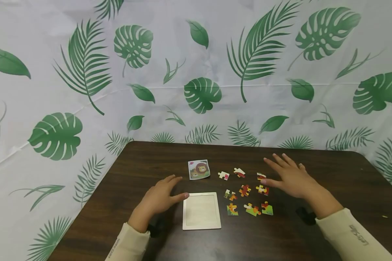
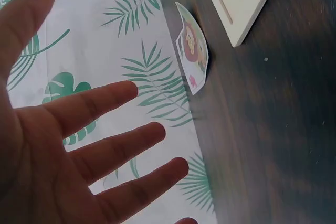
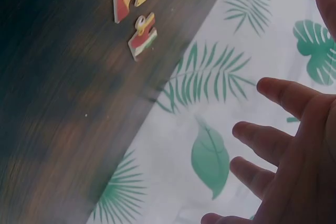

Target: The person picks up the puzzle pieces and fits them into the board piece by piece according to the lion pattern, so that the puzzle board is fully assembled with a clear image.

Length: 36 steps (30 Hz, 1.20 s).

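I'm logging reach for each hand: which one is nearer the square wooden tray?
Left. The left hand is by the back left corner of the tray; the right hand is farther right, with most of the puzzle pieces between.

- The left grip, a bare hand, shows its back to the head camera, fingers extended.
- Its left thumb stands out sideways from the left grip, towards the right one.
- In the left wrist view, the left fingers are parted and nearly straight beside the visible palm.
- Behind the left grip, the left forearm wears a cream, long fabric sleeve with dark lettering.
- The right grip, also bare, is well apart from the left, its right fingers fanned.
- Its right thumb points towards the left grip.
- Behind the right grip, a matching cream, lettered sleeve covers the right forearm.
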Motion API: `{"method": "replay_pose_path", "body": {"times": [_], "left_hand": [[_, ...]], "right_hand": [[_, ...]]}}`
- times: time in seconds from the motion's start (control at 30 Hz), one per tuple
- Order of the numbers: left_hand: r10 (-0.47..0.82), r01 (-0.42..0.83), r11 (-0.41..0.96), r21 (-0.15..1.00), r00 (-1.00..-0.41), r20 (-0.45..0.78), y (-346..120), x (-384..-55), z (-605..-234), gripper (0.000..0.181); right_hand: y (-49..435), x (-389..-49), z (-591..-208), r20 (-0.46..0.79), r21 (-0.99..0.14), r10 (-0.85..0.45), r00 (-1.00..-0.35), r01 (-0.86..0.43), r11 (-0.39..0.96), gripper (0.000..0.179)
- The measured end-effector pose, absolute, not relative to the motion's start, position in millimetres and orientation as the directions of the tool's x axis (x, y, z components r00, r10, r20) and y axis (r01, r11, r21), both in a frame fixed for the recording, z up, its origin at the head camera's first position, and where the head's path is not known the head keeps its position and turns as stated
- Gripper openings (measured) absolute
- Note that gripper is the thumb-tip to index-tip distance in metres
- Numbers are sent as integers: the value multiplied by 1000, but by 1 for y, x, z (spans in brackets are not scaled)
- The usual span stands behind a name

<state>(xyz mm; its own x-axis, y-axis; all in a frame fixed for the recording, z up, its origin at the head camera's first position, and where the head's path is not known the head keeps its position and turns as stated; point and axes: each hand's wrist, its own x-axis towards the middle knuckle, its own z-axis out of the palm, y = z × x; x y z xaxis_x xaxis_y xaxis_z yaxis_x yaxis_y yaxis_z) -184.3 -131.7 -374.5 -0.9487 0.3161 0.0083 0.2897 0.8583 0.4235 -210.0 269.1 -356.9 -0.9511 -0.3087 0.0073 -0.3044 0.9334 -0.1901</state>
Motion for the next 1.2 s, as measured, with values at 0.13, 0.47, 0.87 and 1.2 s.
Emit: {"method": "replay_pose_path", "body": {"times": [0.13,0.47,0.87,1.2], "left_hand": [[323,292,841,455,-946,10,-131,-182,-376,68],[354,307,814,493,-935,0,-127,-181,-386,69],[391,321,792,520,-920,-27,-125,-180,-395,73],[423,348,785,513,-906,-32,-125,-183,-397,75]], "right_hand": [[264,-211,-356,7,-186,-316,-949,-312,932,89],[250,-214,-354,5,-186,-327,-945,-322,928,86],[226,-225,-359,-1,-208,-345,-939,-337,918,87],[208,-232,-365,12,-226,-370,-929,-363,904,88]]}}
